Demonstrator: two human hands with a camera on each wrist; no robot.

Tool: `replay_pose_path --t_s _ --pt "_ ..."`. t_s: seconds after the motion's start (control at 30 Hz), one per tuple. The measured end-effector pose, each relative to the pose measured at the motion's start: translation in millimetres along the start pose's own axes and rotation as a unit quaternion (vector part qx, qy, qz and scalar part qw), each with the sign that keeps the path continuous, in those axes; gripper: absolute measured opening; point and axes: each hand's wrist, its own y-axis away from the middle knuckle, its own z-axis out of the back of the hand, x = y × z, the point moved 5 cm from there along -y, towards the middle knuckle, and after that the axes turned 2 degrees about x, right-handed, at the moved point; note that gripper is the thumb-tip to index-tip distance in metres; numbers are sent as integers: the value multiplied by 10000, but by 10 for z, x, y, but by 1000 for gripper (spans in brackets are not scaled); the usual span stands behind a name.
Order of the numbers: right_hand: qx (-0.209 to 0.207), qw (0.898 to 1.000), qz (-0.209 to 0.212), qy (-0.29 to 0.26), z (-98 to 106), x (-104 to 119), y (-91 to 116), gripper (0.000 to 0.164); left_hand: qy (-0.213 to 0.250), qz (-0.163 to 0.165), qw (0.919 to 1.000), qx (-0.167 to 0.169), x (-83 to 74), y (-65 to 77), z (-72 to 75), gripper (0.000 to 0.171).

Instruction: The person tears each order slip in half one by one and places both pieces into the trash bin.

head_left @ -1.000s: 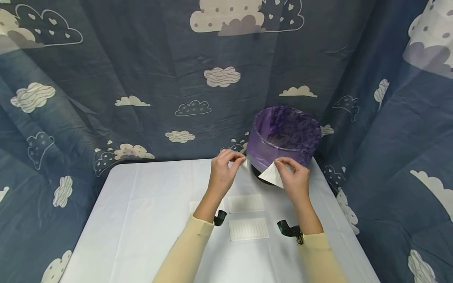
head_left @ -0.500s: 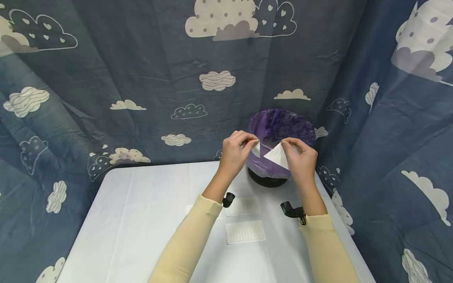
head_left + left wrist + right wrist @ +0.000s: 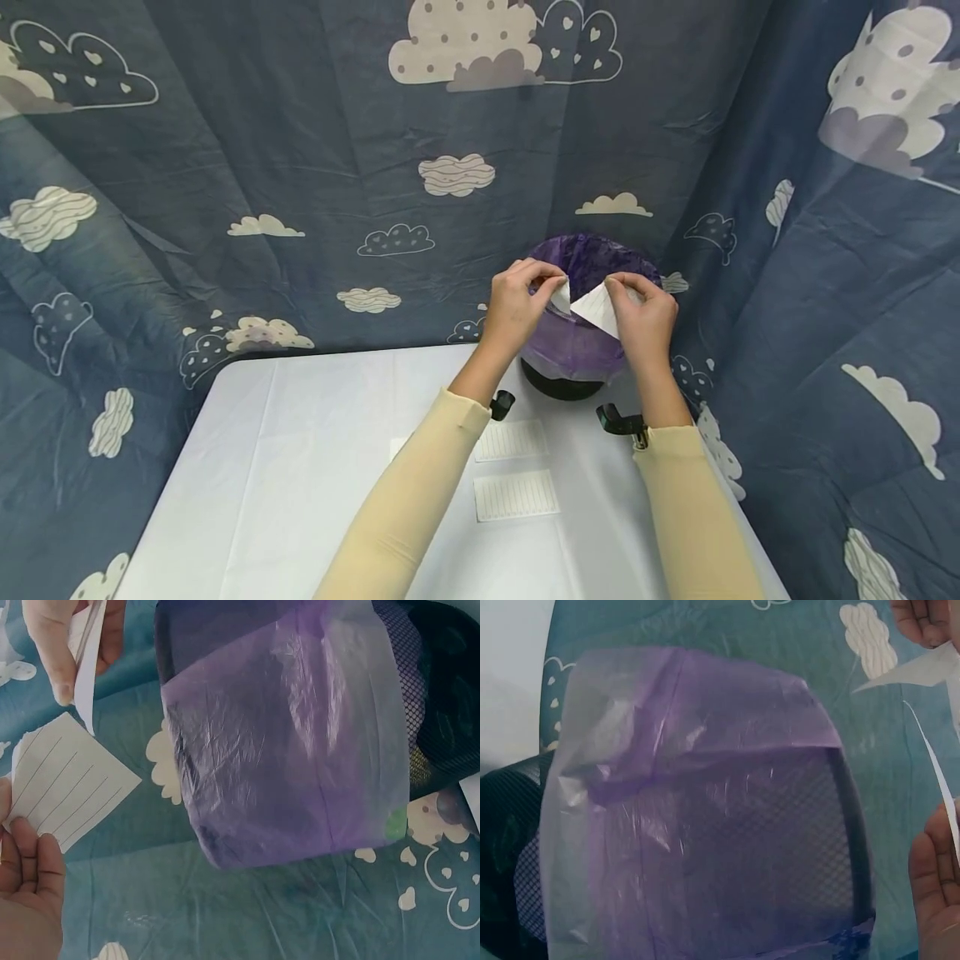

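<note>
My left hand [image 3: 517,308] pinches a torn piece of lined white paper [image 3: 562,297] between thumb and fingers. A second lined piece [image 3: 598,310] is pinched by my right hand [image 3: 647,321]. The two pieces are apart from each other. Both hands are at the near rim of a black mesh trash bin with a purple plastic liner [image 3: 573,348]. In the left wrist view the left piece [image 3: 79,780] shows its ruled lines, while the right piece [image 3: 88,671] is nearly edge-on. The right wrist view shows the liner [image 3: 705,810] draped over the bin's mesh wall.
Two lined paper sheets [image 3: 516,497] lie one behind the other on the white table [image 3: 300,467]. Part of another sheet [image 3: 397,446] shows beside the left sleeve. A dark blue curtain [image 3: 315,167] with cloud prints hangs behind and to the right of the bin.
Both hands have moved up and forward, from in front of the bin to its rim, each carrying its paper piece. The head view has shifted slightly.
</note>
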Motion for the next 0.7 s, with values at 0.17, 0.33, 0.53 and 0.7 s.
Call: replay_pose_path --t_s 0.17,0.33,0.53,0.7 --pt "48 9997 -150 160 -63 -58 -104 26 -15 60 10000 -32 32 -61 -83 12" --pt "83 9996 -184 181 -103 -84 -194 25 21 244 9997 -4 95 -95 -158 12" --pt "40 9994 -154 293 -97 -121 -257 24 11 496 9987 110 192 -97 -239 12" --pt "68 9993 -113 344 -96 -144 -267 24 -29 521 9985 140 223 -89 -267 12"
